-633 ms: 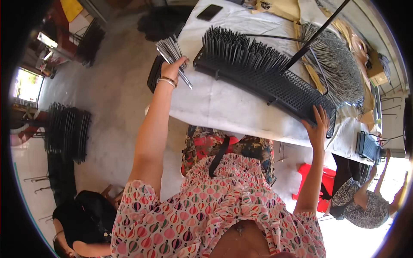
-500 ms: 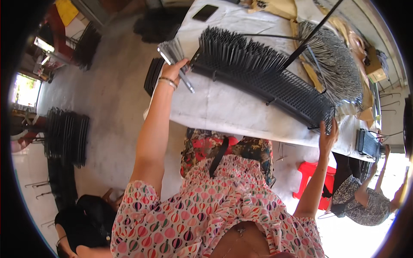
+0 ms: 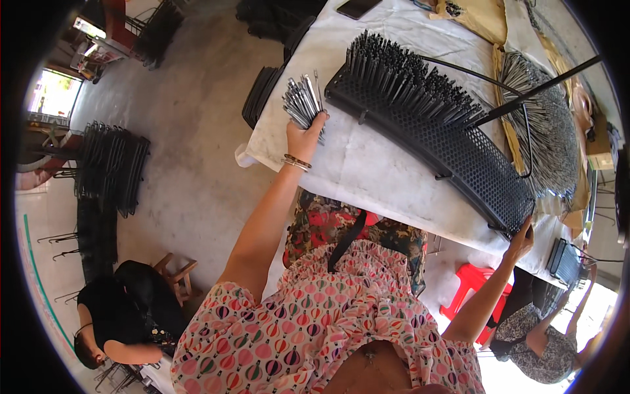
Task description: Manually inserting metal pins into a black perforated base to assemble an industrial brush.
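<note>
My left hand [image 3: 304, 141] is closed round a bundle of thin silver metal rods [image 3: 302, 102], held upright over the table's left edge. To its right lies a long black perforated rack [image 3: 420, 139]. Many thin dark rods [image 3: 410, 77] stand packed in the rack's far left part, while its right part shows bare holes. My right hand [image 3: 520, 241] is at the rack's right end, fingers together against the corner; their tips are partly hidden. Behind the rack, a large pile of thin grey rods [image 3: 545, 131] is fanned out on brown paper.
A white cloth covers the table [image 3: 367, 164]. A phone [image 3: 357, 8] lies at the far edge, and a long black bar [image 3: 538, 90] slants above the rack. Below the table are a red stool [image 3: 467, 289] and black stacked parts [image 3: 260, 95]. Other people sit at lower left [image 3: 134, 308] and right [image 3: 541, 341].
The head view has shifted, so the table sits farther right. My left hand has turned the rod bundle more upright. My right hand has slid lower at the rack's end.
</note>
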A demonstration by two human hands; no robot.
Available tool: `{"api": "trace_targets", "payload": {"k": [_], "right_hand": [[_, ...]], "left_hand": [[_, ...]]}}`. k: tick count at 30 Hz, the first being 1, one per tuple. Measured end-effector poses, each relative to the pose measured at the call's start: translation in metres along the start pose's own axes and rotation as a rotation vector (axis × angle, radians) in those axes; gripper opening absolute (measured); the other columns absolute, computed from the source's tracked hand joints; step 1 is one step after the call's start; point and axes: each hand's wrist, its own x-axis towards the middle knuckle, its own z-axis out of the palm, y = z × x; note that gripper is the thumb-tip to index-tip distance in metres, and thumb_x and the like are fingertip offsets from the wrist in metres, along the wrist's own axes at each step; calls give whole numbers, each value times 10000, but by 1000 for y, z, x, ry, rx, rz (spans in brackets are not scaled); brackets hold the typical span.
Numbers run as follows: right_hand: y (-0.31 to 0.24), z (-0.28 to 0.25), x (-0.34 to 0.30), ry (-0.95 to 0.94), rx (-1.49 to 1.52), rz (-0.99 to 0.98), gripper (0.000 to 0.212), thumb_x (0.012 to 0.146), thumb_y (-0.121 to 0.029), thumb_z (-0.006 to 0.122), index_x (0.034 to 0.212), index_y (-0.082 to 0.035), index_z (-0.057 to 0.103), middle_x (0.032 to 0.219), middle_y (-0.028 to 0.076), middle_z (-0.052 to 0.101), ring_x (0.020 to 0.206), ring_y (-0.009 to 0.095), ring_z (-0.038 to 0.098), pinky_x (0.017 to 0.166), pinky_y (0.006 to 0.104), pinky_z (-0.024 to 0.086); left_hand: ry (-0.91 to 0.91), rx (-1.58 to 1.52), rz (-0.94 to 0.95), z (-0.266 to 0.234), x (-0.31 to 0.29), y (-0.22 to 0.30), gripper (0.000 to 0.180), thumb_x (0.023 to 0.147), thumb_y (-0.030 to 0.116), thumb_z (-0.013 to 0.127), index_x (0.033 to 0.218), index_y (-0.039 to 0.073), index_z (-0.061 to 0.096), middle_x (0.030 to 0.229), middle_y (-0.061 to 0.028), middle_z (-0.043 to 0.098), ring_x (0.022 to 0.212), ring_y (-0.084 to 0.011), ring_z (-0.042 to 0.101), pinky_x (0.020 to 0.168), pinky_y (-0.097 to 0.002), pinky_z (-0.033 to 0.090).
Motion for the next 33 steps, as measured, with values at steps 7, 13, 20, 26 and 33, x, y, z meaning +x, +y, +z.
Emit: {"api": "trace_targets", "payload": {"k": [7, 13, 20, 26, 33], "right_hand": [[6, -1, 4, -14, 49, -41, 500, 882, -430, 560, 1071, 24, 647, 971, 152, 679, 851, 213, 618, 770, 329, 462], [8, -7, 2, 47, 21, -106, 471, 886, -419, 559, 1043, 13, 659, 915, 156, 684, 795, 219, 623, 735, 333, 467], [5, 5, -6, 23, 47, -111, 486, 890, -433, 553, 1028, 20, 660, 853, 152, 683, 734, 210, 618, 674, 334, 469], [-43, 27, -36, -15, 13, -215, 498, 887, -429, 552, 1007, 43, 652, 883, 197, 672, 759, 279, 627, 708, 360, 463], [-103, 19, -64, 352, -169, -716, 355, 860, -213, 640, 1142, -2, 601, 1028, 149, 589, 869, 274, 600, 739, 359, 487]], "left_hand": [[-56, -298, -264, -14, 59, 40, 129, 783, 45, 673, 867, -43, 630, 792, -108, 662, 669, -183, 637, 609, -289, 517], [-303, -168, -288, -3, 67, 67, 150, 780, 100, 695, 879, 3, 638, 766, -52, 641, 661, -139, 601, 587, -276, 471], [-351, -154, -265, -24, 69, 63, 180, 780, 96, 714, 922, 33, 622, 792, -19, 626, 707, -120, 591, 629, -275, 462], [-103, -137, -331, -73, 54, 65, 148, 797, 74, 674, 916, 14, 612, 744, -47, 640, 632, -133, 597, 559, -265, 476], [-355, -517, -399, -63, -24, 120, 333, 829, 102, 641, 1137, 48, 526, 896, -26, 571, 731, -117, 558, 683, -289, 481]]}}
